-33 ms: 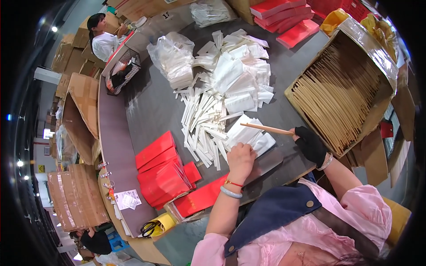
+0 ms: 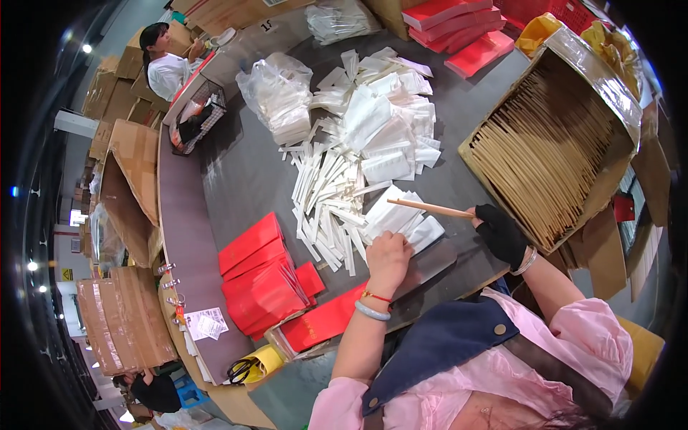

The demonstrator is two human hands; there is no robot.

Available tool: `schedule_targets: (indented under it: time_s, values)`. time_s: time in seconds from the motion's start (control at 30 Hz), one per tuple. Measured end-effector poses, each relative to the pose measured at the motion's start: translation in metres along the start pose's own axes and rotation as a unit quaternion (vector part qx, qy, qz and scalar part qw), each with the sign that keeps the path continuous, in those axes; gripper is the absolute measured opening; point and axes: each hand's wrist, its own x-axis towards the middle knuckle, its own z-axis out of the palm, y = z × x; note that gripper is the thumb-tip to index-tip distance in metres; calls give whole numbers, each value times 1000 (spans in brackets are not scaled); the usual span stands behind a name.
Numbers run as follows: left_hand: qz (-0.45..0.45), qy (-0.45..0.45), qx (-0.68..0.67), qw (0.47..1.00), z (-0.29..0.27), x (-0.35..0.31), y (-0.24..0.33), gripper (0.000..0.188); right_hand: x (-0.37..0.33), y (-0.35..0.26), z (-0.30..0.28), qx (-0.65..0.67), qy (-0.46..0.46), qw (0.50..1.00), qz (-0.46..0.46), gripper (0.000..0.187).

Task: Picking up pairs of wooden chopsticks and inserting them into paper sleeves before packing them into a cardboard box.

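My right hand (image 2: 503,235), in a black glove with bare fingertips, grips one end of a slim light-brown wooden stick (image 2: 430,208). The stick points left across a small stack of white paper sleeves (image 2: 423,233). My left hand (image 2: 389,259) is bare, its fingers curled down at the near edge of those sleeves; whatever they pinch is hidden beneath them. Under my left wrist lies a long red sleeve (image 2: 322,322) along the table's front edge. Loose narrow white strips (image 2: 330,193) spread just beyond my left hand.
To the right, an open cardboard box (image 2: 473,154) holds many similar sticks. Farther back are a white sleeve heap (image 2: 390,118) and a plastic bag (image 2: 276,79). Red sleeves (image 2: 261,287) lie left, red packs (image 2: 480,54) at the back. A wire basket (image 2: 208,118) hangs on the left partition.
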Motion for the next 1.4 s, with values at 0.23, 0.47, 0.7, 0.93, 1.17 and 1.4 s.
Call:
schedule_targets:
  time_s: [0.23, 0.47, 0.7, 0.93, 1.17, 1.4]
  values:
    - [-2, -49, 22, 999, -25, 5, 5, 14, 1, 0, -1, -3, -28, 999, 20, 18]
    - [24, -107, 5, 994, -53, -29, -3, 11, 2, -5, -3, 4, -11, 1000, 10, 18]
    - [-110, -77, -33, 990, -33, -26, -14, 13, 2, -6, 1, -1, -45, 999, 24, 19]
    - [-76, -63, 11, 995, -35, -27, -16, 10, -5, 2, 1, -13, -106, 994, -10, 18]
    - [24, -17, 5, 1000, -32, -58, 16, 5, 3, -7, -7, -102, -196, 975, -34, 22]
    - [-40, 25, 3, 999, -67, -104, -4, 59, -4, 0, -18, -256, -292, 921, -44, 22]
